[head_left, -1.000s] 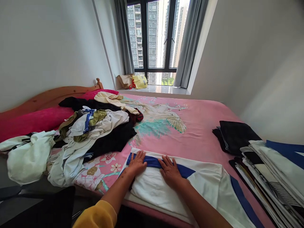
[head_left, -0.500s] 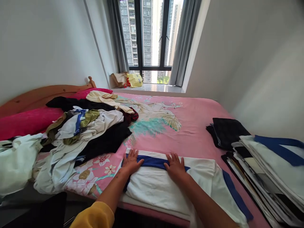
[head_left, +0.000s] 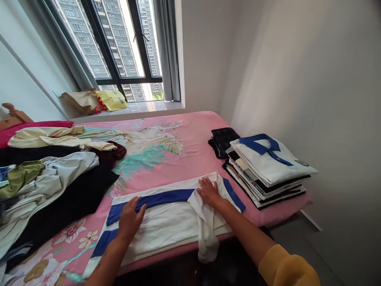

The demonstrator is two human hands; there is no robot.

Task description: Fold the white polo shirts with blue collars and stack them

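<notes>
A white garment with blue stripes [head_left: 166, 216] lies flat along the near edge of the bed, one white part drooping over the edge. My left hand [head_left: 130, 216] rests flat and open on its left part, across the blue stripe. My right hand [head_left: 208, 192] lies open with fingers spread on its right part, beside a bunched fold of white cloth.
A stack of folded clothes [head_left: 268, 169] topped by a white shirt with a blue collar sits at the bed's right edge, dark folded cloth [head_left: 222, 140] behind it. A heap of unfolded clothes [head_left: 47, 178] covers the left. The pink bedspread [head_left: 184, 153] shows between. Bags [head_left: 98, 101] sit on the windowsill.
The view has swung to the right, bringing the folded stack fully into sight. My hands have spread wider apart along the garment, the right one out toward its right end.
</notes>
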